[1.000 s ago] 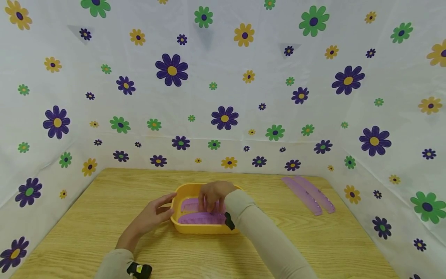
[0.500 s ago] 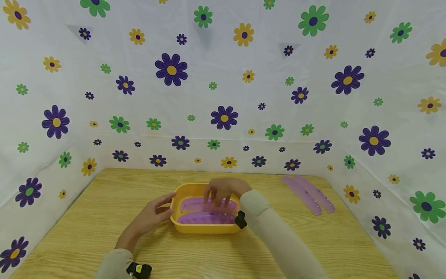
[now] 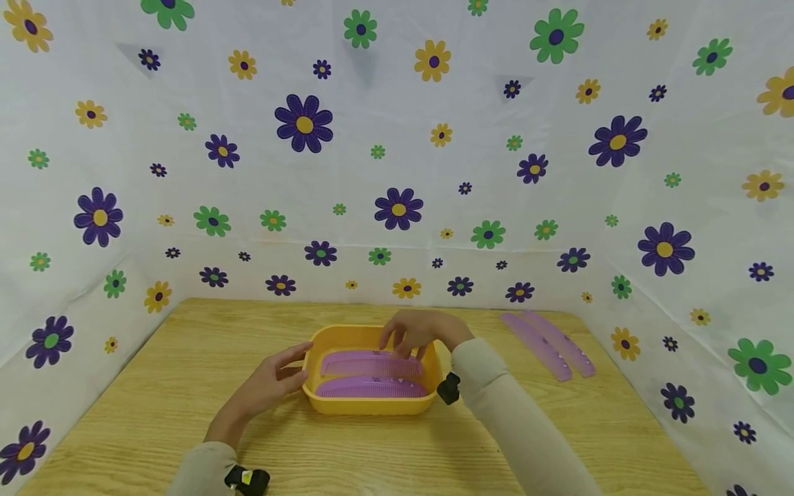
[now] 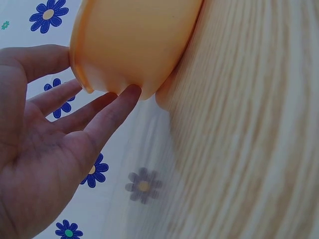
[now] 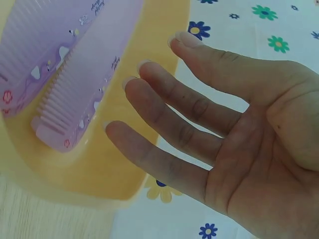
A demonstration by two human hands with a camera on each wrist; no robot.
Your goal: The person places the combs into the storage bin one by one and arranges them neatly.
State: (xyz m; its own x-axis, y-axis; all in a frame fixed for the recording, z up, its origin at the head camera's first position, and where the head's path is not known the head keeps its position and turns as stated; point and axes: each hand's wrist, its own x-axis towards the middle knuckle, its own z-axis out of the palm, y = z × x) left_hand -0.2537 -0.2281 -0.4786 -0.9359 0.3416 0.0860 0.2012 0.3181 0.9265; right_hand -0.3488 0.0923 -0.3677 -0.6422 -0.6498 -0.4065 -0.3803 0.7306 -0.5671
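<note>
Purple curved combs [image 3: 369, 388], one partly hidden by the loosely spread right hand [image 3: 418, 329], lie in a yellow oblong plastic tub [image 3: 372, 407]; the wide-spread left hand [image 3: 268, 380] touches it.

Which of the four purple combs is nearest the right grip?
The far comb in the yellow tray, its right end by the right grip; the near comb lies closer to the person, two others on the table.

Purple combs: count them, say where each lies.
4. Front comb and rear comb inside the yellow basin; left comb and right comb on the table, right of it.
</note>
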